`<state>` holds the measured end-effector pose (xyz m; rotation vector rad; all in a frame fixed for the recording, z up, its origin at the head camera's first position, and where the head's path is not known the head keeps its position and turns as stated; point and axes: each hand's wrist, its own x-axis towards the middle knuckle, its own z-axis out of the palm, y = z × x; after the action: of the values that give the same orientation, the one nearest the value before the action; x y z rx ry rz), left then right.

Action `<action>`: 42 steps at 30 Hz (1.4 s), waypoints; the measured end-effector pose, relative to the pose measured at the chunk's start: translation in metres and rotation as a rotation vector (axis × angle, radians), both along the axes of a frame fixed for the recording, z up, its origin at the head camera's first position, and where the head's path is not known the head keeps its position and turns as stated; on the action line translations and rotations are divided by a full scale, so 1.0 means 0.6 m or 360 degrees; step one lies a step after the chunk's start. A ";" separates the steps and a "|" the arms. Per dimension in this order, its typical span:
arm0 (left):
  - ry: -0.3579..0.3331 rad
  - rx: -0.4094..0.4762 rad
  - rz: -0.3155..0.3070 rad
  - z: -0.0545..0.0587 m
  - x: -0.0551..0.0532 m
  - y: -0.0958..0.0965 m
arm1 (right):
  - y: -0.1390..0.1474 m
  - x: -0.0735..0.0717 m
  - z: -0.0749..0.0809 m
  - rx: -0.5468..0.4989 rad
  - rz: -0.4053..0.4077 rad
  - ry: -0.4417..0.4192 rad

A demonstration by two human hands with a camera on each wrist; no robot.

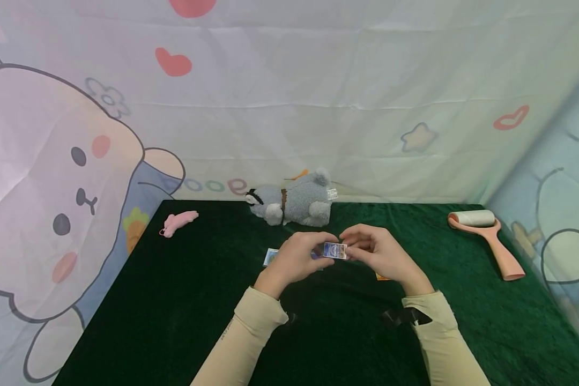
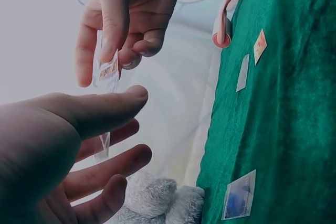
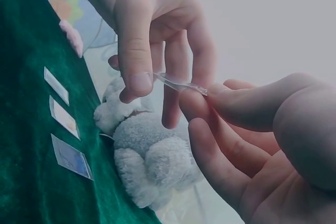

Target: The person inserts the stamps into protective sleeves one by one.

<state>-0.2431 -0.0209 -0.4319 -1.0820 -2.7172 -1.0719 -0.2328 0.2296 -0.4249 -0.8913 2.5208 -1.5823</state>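
A small picture card [image 1: 335,250] in a clear sleeve [image 2: 102,148] is held up between both hands above the dark green cloth. My right hand [image 1: 381,254] pinches one end of it between thumb and forefinger. At the opposite end, the thumb and fingers of my left hand [image 1: 296,257] grip the sleeve. Seen from the right wrist, the sleeved card [image 3: 181,84] appears almost edge-on, its printed face hidden. Beneath the hands lie other cards, among them a blue card [image 2: 239,198] and an orange card [image 2: 260,46].
Behind the hands a grey plush toy [image 1: 296,203] lies on its side at the back edge of the cloth [image 1: 198,311]. A small pink toy [image 1: 178,221] is at the back left. On the right rests a pink-handled lint roller [image 1: 504,252]. A printed curtain [image 1: 289,107] hangs behind.
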 end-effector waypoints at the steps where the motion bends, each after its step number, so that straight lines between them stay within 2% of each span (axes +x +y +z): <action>1: -0.0005 -0.0002 -0.0001 0.001 0.001 0.001 | 0.000 0.000 -0.001 -0.0001 -0.0002 -0.0001; 8: 0.0010 -0.0015 -0.0043 0.004 0.005 0.005 | -0.005 -0.001 -0.006 -0.0016 0.0002 -0.0005; 14: 0.0021 -0.0003 -0.0037 0.003 0.005 0.007 | -0.008 -0.001 -0.004 -0.0036 0.0004 -0.0027; 21: -0.0005 0.0030 -0.0066 0.003 0.007 0.009 | -0.009 0.002 -0.001 -0.0028 -0.0018 -0.0050; 28: -0.0005 0.0042 -0.0088 0.006 0.010 0.015 | -0.010 0.003 0.002 0.0032 -0.0073 -0.0016; 33: -0.0032 0.0099 -0.0116 0.005 0.010 0.017 | -0.008 0.002 0.001 0.0059 -0.0079 0.0011; 42: 0.0008 0.0138 -0.0072 -0.003 0.007 0.020 | 0.000 -0.001 0.000 0.0104 -0.0075 0.0057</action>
<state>-0.2391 -0.0088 -0.4337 -1.1362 -2.6277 -1.1797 -0.2336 0.2296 -0.4252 -0.8671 2.6205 -1.4997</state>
